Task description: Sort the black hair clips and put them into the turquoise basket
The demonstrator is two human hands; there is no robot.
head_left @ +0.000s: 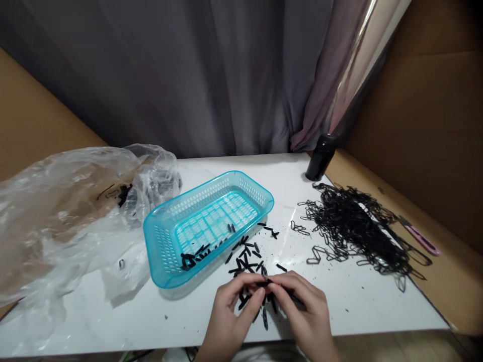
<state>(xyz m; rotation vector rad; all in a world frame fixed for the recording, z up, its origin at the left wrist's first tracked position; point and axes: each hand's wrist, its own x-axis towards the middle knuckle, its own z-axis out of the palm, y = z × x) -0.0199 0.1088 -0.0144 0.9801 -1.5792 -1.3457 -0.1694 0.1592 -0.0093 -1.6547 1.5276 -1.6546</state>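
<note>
Near the front of the white table, my left hand (236, 300) and my right hand (301, 305) meet fingertip to fingertip. Both are closed, pinching a small dark strip (267, 283) that the fingers partly cover. Another dark length shows by my right fingers; I cannot tell whether it is held. Short black strips (246, 262) lie scattered under and just beyond my hands. A blue plastic basket (166, 279) stands behind them to the left, with several black strips (192, 260) inside along its near side.
On the right lies a tangled heap of thin black loops (347, 216). A black cylindrical container (320, 158) stands behind it, and a pink-handled cutter (424, 241) lies beyond. A clear plastic bag (75, 221) spreads over the left side. Cardboard walls (426, 100) flank the table (339, 306).
</note>
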